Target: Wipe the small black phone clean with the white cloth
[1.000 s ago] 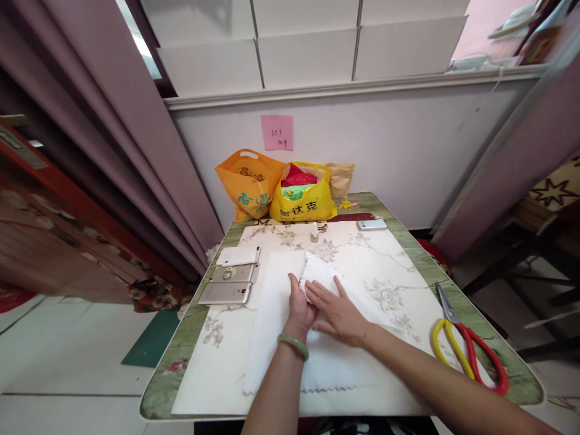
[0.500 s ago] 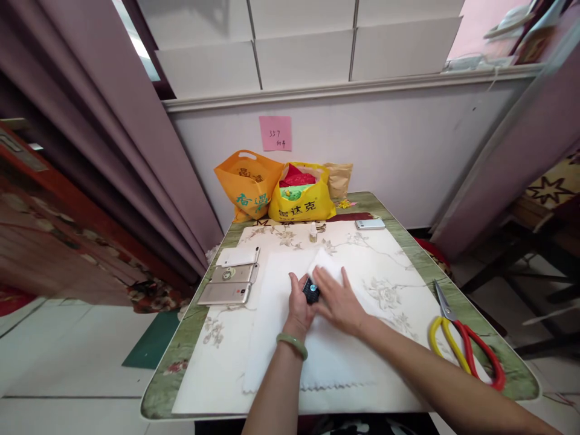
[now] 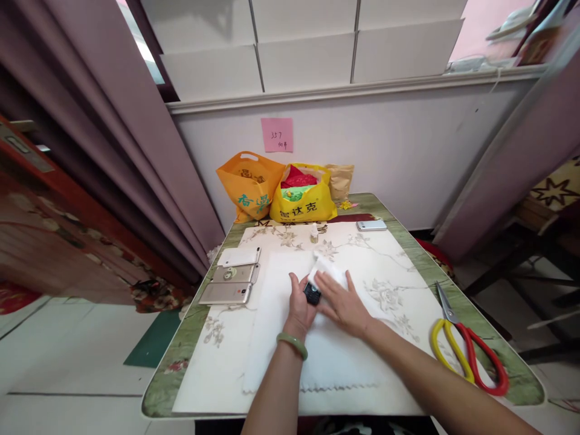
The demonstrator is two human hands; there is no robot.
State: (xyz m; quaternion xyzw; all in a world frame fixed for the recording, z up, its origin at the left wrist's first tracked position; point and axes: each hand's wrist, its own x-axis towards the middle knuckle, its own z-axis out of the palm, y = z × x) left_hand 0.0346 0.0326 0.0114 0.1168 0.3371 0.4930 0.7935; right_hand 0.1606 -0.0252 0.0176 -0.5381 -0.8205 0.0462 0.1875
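A small black phone with keys (image 3: 312, 293) rests in my left hand (image 3: 301, 308), whose fingers are under and around it, the thumb up at its left. My right hand (image 3: 341, 302) lies over a folded white cloth (image 3: 325, 266), pressing it on the phone's upper part, with the thumb apart from the other fingers. The cloth hides the phone's top. Both hands are above a larger white cloth (image 3: 276, 338) with a zigzag front edge, spread on the floral table cover (image 3: 203, 374).
Three phones (image 3: 226, 294) lie side by side at the left. Large scissors (image 3: 453, 332) with yellow and red handles lie at the right. A small bottle (image 3: 314, 234), a silver phone (image 3: 371, 225), an orange bag (image 3: 249, 181) and a yellow bag (image 3: 303, 205) are farther back.
The white cloth under my right hand has bunched and shifted over the phone's upper part. My left hand still holds the phone in nearly the same place.
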